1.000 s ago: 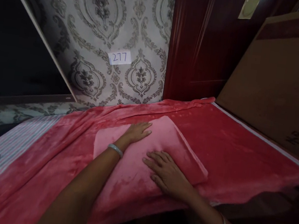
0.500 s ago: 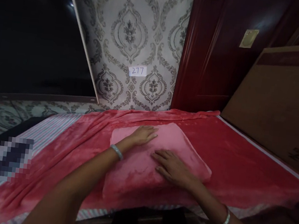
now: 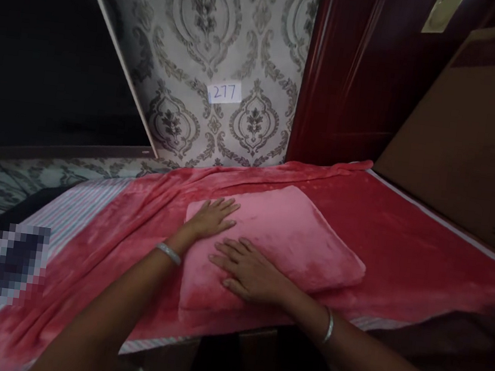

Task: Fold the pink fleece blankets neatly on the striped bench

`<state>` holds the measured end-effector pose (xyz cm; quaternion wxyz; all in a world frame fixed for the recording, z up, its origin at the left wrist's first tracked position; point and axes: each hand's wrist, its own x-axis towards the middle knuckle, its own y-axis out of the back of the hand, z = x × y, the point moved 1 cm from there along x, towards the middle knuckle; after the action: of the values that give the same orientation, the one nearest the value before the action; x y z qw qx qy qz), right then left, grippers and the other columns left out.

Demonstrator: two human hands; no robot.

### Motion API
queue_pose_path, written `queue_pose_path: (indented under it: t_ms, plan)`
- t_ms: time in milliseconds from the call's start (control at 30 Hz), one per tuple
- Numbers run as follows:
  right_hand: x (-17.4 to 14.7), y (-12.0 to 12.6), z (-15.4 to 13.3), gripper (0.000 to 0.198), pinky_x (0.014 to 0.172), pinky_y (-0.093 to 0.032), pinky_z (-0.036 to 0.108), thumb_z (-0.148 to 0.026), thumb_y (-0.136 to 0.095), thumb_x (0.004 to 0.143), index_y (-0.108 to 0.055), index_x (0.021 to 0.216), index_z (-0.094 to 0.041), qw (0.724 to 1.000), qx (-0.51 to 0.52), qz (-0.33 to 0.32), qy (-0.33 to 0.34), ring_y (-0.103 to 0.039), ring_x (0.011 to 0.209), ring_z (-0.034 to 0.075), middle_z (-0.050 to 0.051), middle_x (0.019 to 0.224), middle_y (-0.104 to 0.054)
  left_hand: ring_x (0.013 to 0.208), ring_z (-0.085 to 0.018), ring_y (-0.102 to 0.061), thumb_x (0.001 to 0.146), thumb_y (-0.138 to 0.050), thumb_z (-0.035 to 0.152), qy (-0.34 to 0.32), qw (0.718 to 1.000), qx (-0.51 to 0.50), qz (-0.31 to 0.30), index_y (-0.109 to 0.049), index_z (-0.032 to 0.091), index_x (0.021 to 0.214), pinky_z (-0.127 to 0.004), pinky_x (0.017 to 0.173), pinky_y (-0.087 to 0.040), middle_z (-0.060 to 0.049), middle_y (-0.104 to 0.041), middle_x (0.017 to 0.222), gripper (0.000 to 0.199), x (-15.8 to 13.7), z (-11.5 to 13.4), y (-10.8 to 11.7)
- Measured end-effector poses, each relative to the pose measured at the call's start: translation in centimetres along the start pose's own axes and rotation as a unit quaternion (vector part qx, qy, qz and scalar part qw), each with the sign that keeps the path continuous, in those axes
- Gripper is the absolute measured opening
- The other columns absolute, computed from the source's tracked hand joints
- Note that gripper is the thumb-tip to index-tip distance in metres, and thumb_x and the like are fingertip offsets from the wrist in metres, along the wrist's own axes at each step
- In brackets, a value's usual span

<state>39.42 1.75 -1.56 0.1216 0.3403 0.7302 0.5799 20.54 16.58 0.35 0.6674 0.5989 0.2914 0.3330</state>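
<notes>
A pink plush pillow or folded fleece bundle [image 3: 287, 226] lies flat on a red plush blanket [image 3: 384, 250]; I cannot tell which it is. My left hand [image 3: 214, 217] rests palm down near its upper left corner, fingers spread. Lower and slightly to the right, my right hand [image 3: 248, 270] presses flat on the same pink piece with fingers apart. Neither hand grasps anything. Each wrist wears a silver bangle. The palms and whatever lies under them are hidden.
Striped cloth [image 3: 92, 202] shows under the blanket at the left. A dark television screen [image 3: 56, 53] hangs at the back left. A large cardboard box [image 3: 474, 135] stands at the right, beside a dark red door [image 3: 347, 71]. A paper marked 277 [image 3: 224, 92] is on the wall.
Both hands have slid left across the pink piece, the right one farther. The pink piece sits slightly higher in view, and the camera has tilted down a little.
</notes>
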Motion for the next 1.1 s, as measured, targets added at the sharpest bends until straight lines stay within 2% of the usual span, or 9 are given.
queue_pose_path:
  t_ms: [167, 233, 333, 533, 733, 833, 933, 1033, 1100]
  plan:
    - [-0.1, 0.1, 0.1, 0.054, 0.127, -0.014, 0.049, -0.043, -0.047, 0.105, -0.041, 0.158, -0.030, 1.000, -0.004, 0.008, -0.006, -0.024, 0.154, 0.023, 0.003, 0.167, -0.031, 0.150, -0.024, -0.038, 0.101, -0.030, 0.062, 0.046, 0.995, -0.075, 0.042, -0.042, 0.026, 0.156, -0.045, 0.126, -0.026, -0.005, -0.045, 0.161, 0.067, 0.6, -3.7, -0.5]
    - [-0.1, -0.1, 0.2, 0.054, 0.127, -0.015, 0.049, -0.042, -0.048, 0.105, -0.041, 0.157, -0.030, 1.000, -0.012, 0.014, -0.001, -0.024, 0.154, 0.023, 0.003, 0.167, -0.031, 0.147, -0.023, -0.042, 0.100, -0.029, 0.064, 0.056, 0.993, -0.085, 0.060, -0.045, 0.027, 0.154, -0.045, 0.125, -0.028, -0.004, -0.049, 0.158, 0.067, 0.6, -4.2, -1.0]
    - [-0.2, -0.5, 0.3, 0.055, 0.127, -0.018, 0.050, -0.041, -0.048, 0.104, -0.042, 0.157, -0.029, 1.000, -0.024, 0.018, 0.006, -0.026, 0.154, 0.024, 0.004, 0.166, -0.032, 0.148, -0.025, -0.042, 0.100, -0.030, 0.065, 0.052, 0.993, -0.084, 0.058, -0.044, 0.027, 0.155, -0.046, 0.125, -0.027, -0.004, -0.048, 0.158, 0.068, 0.6, -4.2, -1.5]
    - [-0.2, -0.8, 0.7, 0.054, 0.126, -0.018, 0.054, -0.041, -0.046, 0.105, -0.040, 0.158, -0.029, 0.999, -0.037, 0.014, 0.011, -0.026, 0.154, 0.026, 0.004, 0.165, -0.034, 0.151, -0.023, -0.035, 0.102, -0.030, 0.060, 0.060, 0.992, -0.084, 0.066, -0.040, 0.025, 0.156, -0.045, 0.127, -0.022, -0.005, -0.042, 0.163, 0.066, 0.3, -3.1, -1.2]
    - [0.1, 0.1, 0.9, 0.055, 0.124, -0.021, 0.056, -0.045, -0.043, 0.106, -0.040, 0.158, -0.029, 1.000, -0.010, -0.013, 0.011, -0.031, 0.152, 0.026, 0.007, 0.162, -0.040, 0.156, -0.029, -0.025, 0.101, -0.034, 0.059, 0.103, 0.993, -0.040, 0.034, -0.036, 0.025, 0.159, -0.056, 0.128, -0.010, -0.006, -0.032, 0.167, 0.066, -0.8, -1.7, 0.7]
    - [0.8, 1.3, -0.5, 0.055, 0.123, -0.022, 0.056, -0.047, -0.045, 0.105, -0.043, 0.156, -0.026, 0.999, 0.012, -0.015, 0.034, -0.032, 0.151, 0.027, 0.010, 0.161, -0.041, 0.157, -0.029, -0.020, 0.101, -0.033, 0.061, 0.074, 0.996, -0.032, 0.045, -0.033, 0.025, 0.160, -0.056, 0.128, -0.008, -0.007, -0.030, 0.168, 0.069, -2.0, -0.9, 2.1]
    - [1.8, 1.5, -2.9, 0.056, 0.125, -0.019, 0.051, -0.049, -0.048, 0.105, -0.046, 0.155, -0.025, 0.993, 0.038, -0.009, 0.115, -0.030, 0.152, 0.024, 0.010, 0.161, -0.041, 0.157, -0.029, -0.020, 0.100, -0.034, 0.062, 0.015, 0.999, -0.019, 0.047, -0.032, 0.026, 0.160, -0.057, 0.127, -0.010, -0.009, -0.029, 0.168, 0.070, -3.6, 0.6, 2.4]
    - [2.3, 0.1, -4.7, 0.057, 0.126, -0.014, 0.047, -0.051, -0.052, 0.103, -0.049, 0.153, -0.024, 0.985, 0.045, -0.025, 0.168, -0.024, 0.154, 0.025, 0.010, 0.159, -0.044, 0.158, -0.030, -0.018, 0.099, -0.038, 0.063, -0.030, 0.999, -0.006, 0.024, -0.033, 0.028, 0.160, -0.059, 0.126, -0.013, -0.009, -0.025, 0.170, 0.070, -5.1, 2.2, 1.2]
    - [2.2, -1.1, -5.2, 0.056, 0.127, -0.011, 0.047, -0.050, -0.054, 0.103, -0.051, 0.152, -0.023, 0.985, 0.033, -0.037, 0.163, -0.022, 0.155, 0.026, 0.010, 0.159, -0.045, 0.158, -0.031, -0.016, 0.100, -0.039, 0.060, -0.039, 0.999, 0.006, 0.021, -0.032, 0.029, 0.160, -0.060, 0.126, -0.012, -0.008, -0.022, 0.171, 0.068, -5.8, 3.0, 0.0]
